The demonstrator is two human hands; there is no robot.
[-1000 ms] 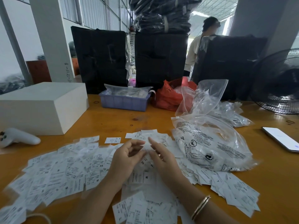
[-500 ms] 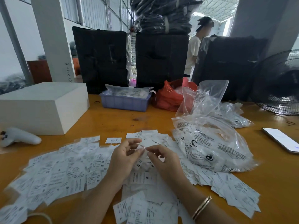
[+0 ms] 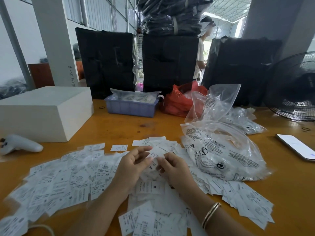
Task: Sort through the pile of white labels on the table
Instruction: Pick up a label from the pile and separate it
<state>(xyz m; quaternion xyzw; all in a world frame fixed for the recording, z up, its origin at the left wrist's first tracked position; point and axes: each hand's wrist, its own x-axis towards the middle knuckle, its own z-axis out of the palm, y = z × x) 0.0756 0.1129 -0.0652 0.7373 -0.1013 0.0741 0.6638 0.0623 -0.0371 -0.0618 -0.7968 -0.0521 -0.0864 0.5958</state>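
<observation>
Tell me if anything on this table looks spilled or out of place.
Nothing looks damaged. The white paper labels lie in a loose, overlapping spread across the orange wooden table, as expected mid-sort. One small label lies apart beyond the pile. Both hands, left hand and right hand, pinch a label.

Two bare forearms enter from the lower edge, ending in the left hand (image 3: pixel 131 167) and the right hand (image 3: pixel 175 169). No sleeve covers either arm as far as the lower border; both are uncovered from wrist to the point where they leave view. No glove is worn on either hand. The right wrist carries a bracelet (image 3: pixel 210 214): a slim gold-coloured bangle, apparently two thin bands lying side by side with a dark line between them, though motion blur makes the construction uncertain. The left wrist shows no ornament. Fingernails appear short and unpainted, as far as the soft focus allows. Fingers carry no rings on the visible surfaces.
</observation>
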